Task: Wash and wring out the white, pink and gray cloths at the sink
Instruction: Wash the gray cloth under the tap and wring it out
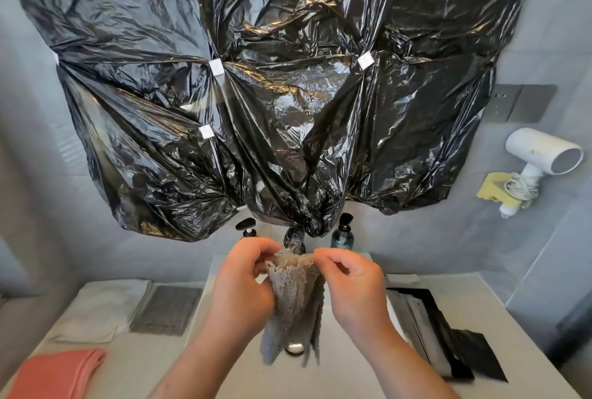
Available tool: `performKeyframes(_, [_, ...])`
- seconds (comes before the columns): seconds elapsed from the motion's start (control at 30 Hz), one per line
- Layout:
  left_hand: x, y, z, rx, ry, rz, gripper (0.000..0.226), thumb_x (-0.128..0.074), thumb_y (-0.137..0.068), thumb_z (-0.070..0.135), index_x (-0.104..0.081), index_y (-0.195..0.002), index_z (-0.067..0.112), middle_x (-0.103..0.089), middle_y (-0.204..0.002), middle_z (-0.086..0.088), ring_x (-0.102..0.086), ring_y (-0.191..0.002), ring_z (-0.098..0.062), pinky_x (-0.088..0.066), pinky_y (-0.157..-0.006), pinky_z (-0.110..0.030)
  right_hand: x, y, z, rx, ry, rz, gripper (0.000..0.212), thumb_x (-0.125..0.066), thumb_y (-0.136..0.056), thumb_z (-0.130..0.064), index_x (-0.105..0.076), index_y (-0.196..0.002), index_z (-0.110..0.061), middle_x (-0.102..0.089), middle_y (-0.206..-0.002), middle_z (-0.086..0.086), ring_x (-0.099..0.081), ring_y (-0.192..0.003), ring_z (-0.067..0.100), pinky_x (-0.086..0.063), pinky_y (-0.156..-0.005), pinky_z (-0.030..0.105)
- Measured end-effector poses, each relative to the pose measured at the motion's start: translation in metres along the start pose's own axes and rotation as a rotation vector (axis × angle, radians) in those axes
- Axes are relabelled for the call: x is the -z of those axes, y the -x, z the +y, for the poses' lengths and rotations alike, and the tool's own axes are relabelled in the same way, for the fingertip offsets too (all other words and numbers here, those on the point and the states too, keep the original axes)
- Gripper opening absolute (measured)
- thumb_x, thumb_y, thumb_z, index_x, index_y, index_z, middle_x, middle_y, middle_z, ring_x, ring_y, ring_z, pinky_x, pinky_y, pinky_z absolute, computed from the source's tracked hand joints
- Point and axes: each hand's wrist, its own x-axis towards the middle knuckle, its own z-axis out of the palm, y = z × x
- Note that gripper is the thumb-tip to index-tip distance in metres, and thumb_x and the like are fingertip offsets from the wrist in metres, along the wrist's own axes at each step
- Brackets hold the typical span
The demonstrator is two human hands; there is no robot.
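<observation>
A gray fluffy cloth (296, 299) hangs over the white sink (339, 363), held up by its top edge. My left hand (243, 283) pinches the cloth's left corner. My right hand (352, 286) pinches the right corner. Below the cloth's hem shows the metal drain (294, 348). On the counter at the left lie a folded white cloth (105, 309) and, nearer to me, a folded pink cloth (57, 373). The tap (293, 243) behind the cloth is wrapped in black plastic.
Black plastic bags (272, 94) cover the wall above the sink. Two pump bottles (342, 235) stand at the back. A dark gray mat (168, 309) lies left of the basin, black and gray folded items (445, 334) lie right. A white hairdryer (538, 158) hangs on the right wall.
</observation>
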Motion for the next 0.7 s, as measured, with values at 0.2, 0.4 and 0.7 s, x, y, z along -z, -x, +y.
performKeyframes(0.2, [0.002, -0.002, -0.002, -0.167, -0.066, 0.002, 0.065, -0.063, -0.064, -0.029, -0.058, -0.089, 0.031, -0.061, -0.088, 0.01, -0.057, -0.087, 0.007, -0.043, -0.075, -0.003, -0.004, -0.004, 0.015, 0.366, 0.209, 0.199, 0.008, -0.074, -0.084, -0.012, -0.081, -0.086, -0.015, -0.066, -0.092, -0.016, -0.066, -0.088, 0.003, -0.047, -0.081, 0.008])
performKeyframes(0.4, [0.0, -0.006, 0.002, 0.058, 0.263, 0.071, 0.031, -0.072, -0.07, -0.002, -0.065, -0.088, 0.023, -0.068, -0.081, 0.01, -0.066, -0.075, -0.005, -0.055, -0.078, -0.028, -0.001, -0.001, -0.002, 0.068, 0.107, -0.095, 0.029, -0.073, -0.089, -0.005, -0.077, -0.093, -0.034, -0.073, -0.085, -0.016, -0.066, -0.088, -0.002, -0.046, -0.078, 0.01])
performKeyframes(0.7, [0.001, -0.003, 0.004, 0.087, 0.317, 0.106, 0.044, -0.07, -0.075, -0.023, -0.066, -0.087, 0.019, -0.07, -0.08, 0.006, -0.069, -0.074, -0.007, -0.057, -0.075, -0.021, -0.003, 0.0, -0.015, -0.146, -0.115, -0.238, 0.029, -0.082, -0.077, -0.002, -0.079, -0.081, -0.03, -0.077, -0.085, 0.001, -0.069, -0.079, 0.013, -0.053, -0.07, 0.028])
